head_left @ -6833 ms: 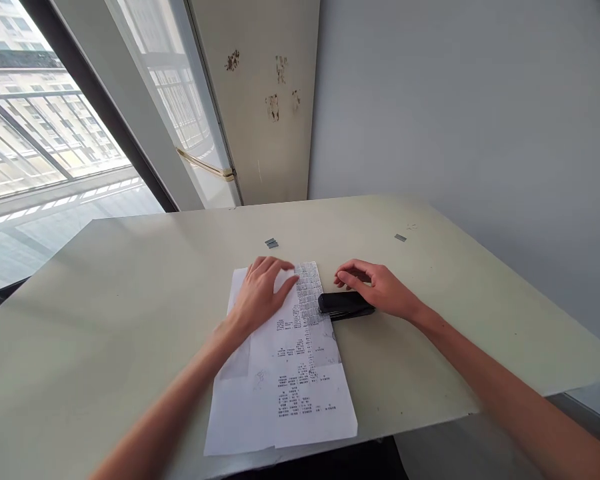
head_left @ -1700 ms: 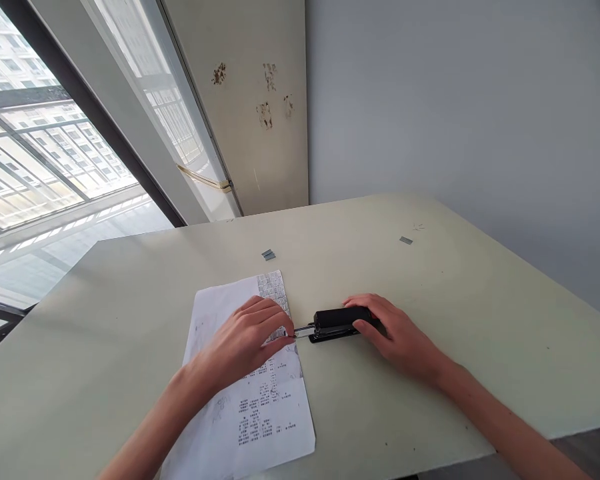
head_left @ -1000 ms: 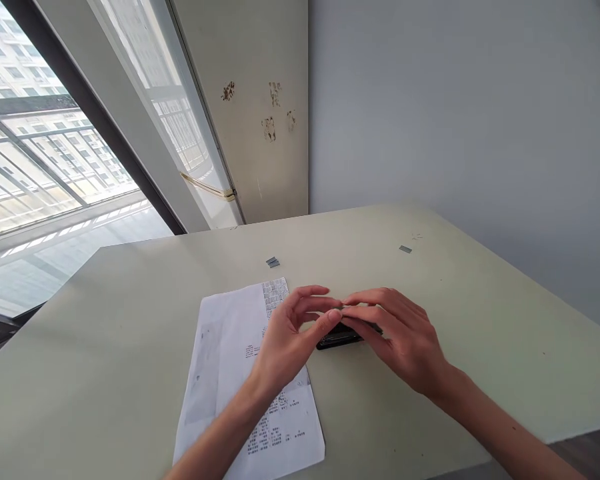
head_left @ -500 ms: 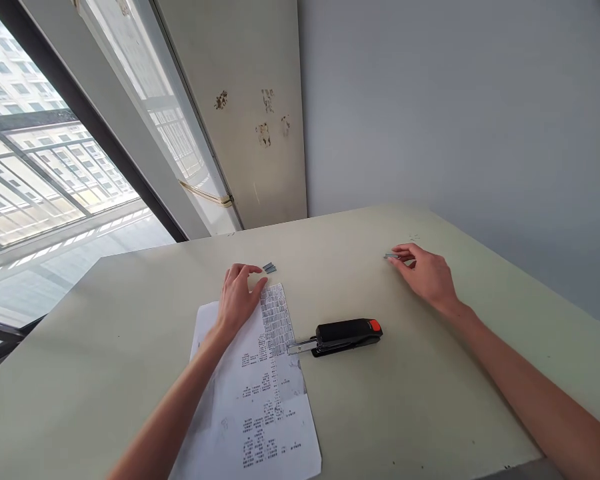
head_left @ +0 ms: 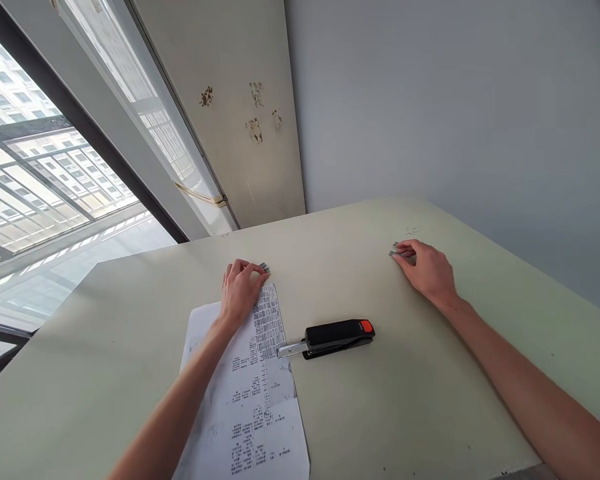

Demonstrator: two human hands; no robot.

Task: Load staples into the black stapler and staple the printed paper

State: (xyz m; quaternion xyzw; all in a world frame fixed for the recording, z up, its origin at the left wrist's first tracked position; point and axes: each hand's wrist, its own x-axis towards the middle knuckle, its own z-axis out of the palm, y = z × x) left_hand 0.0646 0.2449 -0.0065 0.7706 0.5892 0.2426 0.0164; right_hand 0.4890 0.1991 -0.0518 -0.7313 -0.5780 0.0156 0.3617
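My left hand point(head_left: 240, 291) is at the top of the printed sheets, thumb and fingertips closed on small grey strips of staples point(head_left: 265, 267) on the table. Over on the right, my right hand point(head_left: 430, 270) pinches another bit of staple strip point(head_left: 395, 253) close to the tabletop. Between and below the hands lies a black stapler point(head_left: 336, 337) with a red end. Its metal staple tray point(head_left: 292, 349) sticks out to the left, with its tip at the edge of the paper.
Printed paper sheets point(head_left: 275, 427) lie under my left forearm. The pale table point(head_left: 380, 407) reaches back to a grey wall point(head_left: 430, 100) and a stained cream panel point(head_left: 230, 53). A window point(head_left: 35, 167) is at the left.
My left thumb and fingers have closed onto the staple strips that lay beside them. My right hand keeps its pinch, its strips now splayed apart. The view has shifted slightly.
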